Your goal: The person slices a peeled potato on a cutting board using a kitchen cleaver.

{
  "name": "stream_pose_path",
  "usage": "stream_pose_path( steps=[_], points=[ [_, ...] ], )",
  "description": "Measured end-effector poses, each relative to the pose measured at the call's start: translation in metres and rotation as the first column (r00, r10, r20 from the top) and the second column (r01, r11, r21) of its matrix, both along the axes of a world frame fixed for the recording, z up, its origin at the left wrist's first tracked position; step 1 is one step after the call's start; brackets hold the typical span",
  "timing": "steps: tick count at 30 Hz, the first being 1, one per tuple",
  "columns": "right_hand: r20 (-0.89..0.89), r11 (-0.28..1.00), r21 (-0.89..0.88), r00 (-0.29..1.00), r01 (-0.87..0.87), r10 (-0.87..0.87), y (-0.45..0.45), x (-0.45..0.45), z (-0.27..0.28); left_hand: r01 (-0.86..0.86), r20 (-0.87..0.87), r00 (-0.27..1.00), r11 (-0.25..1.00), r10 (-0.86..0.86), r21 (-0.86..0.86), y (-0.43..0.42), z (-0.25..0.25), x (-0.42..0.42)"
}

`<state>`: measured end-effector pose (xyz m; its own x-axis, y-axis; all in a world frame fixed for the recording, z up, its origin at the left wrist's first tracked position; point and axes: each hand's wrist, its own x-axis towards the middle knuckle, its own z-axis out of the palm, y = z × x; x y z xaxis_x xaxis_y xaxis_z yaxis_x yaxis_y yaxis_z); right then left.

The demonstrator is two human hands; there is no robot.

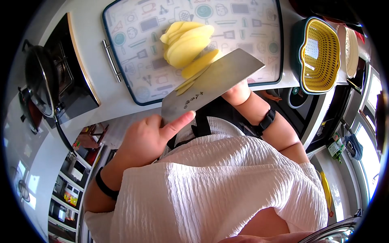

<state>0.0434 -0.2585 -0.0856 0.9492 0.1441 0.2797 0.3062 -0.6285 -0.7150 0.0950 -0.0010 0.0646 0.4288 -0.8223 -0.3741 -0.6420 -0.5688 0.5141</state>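
My left hand [150, 135] is closed on a broad cleaver [219, 79], its thumb laid along the flat near the blade's handle end. The blade slants up to the right over the near edge of a patterned cutting board [251, 40]. Thin potato slices [188, 42] lie overlapped in a pile on the board. One more potato slice [202, 64] lies beside the blade, and narrow slices [190, 83] rest against its upper side. Behind the blade is my right hand [238, 95], wearing a dark wristband; the blade hides its fingers, so what they touch cannot be made out.
A yellow basket [322, 56] inside a dark green one stands right of the board. On the left, a lidded black pan [40, 81] sits by the stove, its handle pointing toward me. A metal handle [111, 60] edges the board's left side. Shelves [67, 194] stand lower left.
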Motion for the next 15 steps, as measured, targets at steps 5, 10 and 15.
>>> stream_pose_path(
  steps=[5,10,15],
  points=[
    [-0.042,0.999,0.053,0.999,0.007,-0.005,0.0009,0.0011,0.0015,0.039,0.010,0.999,0.998,-0.039,0.050,-0.0028,0.0026,0.0002],
    [-0.054,0.998,0.061,0.999,0.000,0.003,0.0013,0.0023,0.0015,0.025,0.009,1.000,0.999,-0.026,0.020,-0.0016,-0.0007,-0.0013],
    [-0.082,0.996,0.090,0.997,0.009,-0.002,0.0018,0.0021,0.0012,0.036,0.006,0.999,0.999,-0.036,0.024,0.0010,0.0031,-0.0004]
  ],
)
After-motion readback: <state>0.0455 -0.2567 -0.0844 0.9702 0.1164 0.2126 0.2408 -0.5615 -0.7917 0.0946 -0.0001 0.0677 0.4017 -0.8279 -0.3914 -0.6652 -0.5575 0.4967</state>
